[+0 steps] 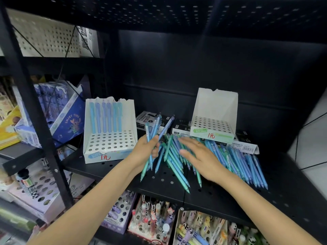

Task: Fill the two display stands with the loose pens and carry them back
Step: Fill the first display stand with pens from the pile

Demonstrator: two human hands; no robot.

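Observation:
Two white cardboard display stands sit on the black shelf (177, 181). The left stand (109, 144) has several blue pens (106, 117) upright in its back row. The right stand (213, 124) holds no pens and rests on dark boxes. Between them lies a pile of loose blue and green pens (235, 161). My left hand (146, 151) grips a bunch of pens (153, 131) in front of the left stand. My right hand (198, 156) lies flat over the pile, its fingers straight.
Dark marker boxes (146, 119) stand behind the pile. A blue patterned box (58, 112) leans at the left beyond the black upright post (35, 110). Below the shelf are stands of novelty pens (152, 218). A light wall (311, 138) rises at the right.

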